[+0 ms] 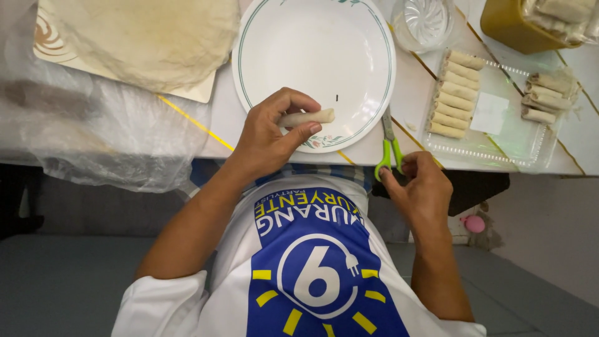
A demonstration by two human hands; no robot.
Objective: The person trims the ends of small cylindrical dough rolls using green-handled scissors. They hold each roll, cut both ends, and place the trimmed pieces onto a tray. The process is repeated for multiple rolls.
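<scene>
Right hand (419,187) grips green-handled scissors (389,151) at lower centre-right; left hand (268,137) pinches a roll (307,117) firmly—best keeping it level over the plate (262,56).

White short-sleeved shirt (299,274), blue front panel (round emblem, yellow rays), bare forearms, no rings visible

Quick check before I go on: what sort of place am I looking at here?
Probably a home kitchen table used for food prep. The left hand holds a spring roll over a plate, with a tray of rolls and wrappers nearby.
</scene>
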